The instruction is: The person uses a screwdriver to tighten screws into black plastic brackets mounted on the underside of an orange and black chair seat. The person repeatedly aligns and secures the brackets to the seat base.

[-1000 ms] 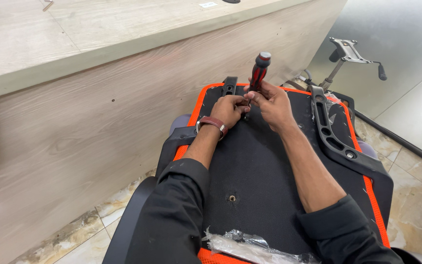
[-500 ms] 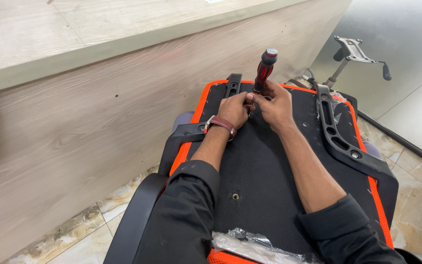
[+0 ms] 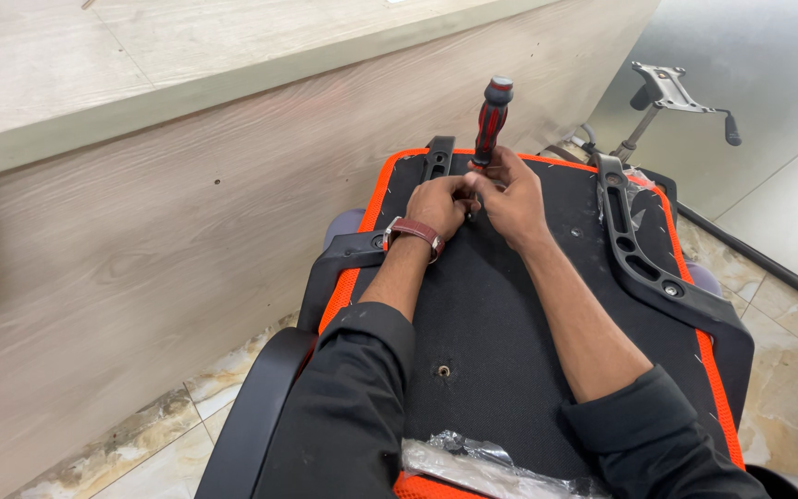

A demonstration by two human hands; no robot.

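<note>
An upturned chair seat [image 3: 501,314], black underneath with an orange mesh rim, lies in front of me. My right hand [image 3: 513,196] grips a red-and-black screwdriver [image 3: 490,118] held upright, its tip down on the seat's far part. My left hand [image 3: 442,205], with a brown strap at the wrist, pinches at the screwdriver's tip right beside the right hand; what it pinches is hidden. A black armrest bracket [image 3: 644,263] is fixed along the seat's right side, another black bracket [image 3: 348,254] on the left.
A screw hole [image 3: 443,371] shows in the near middle of the seat. A clear plastic bag [image 3: 487,467] of small parts lies at the near edge. A wooden panel wall [image 3: 140,240] rises at the left. A metal chair mechanism [image 3: 671,97] stands at the back right on the tiled floor [image 3: 787,351].
Both hands stay at the same spot with the screwdriver upright. The view has shifted slightly; nothing else has visibly moved.
</note>
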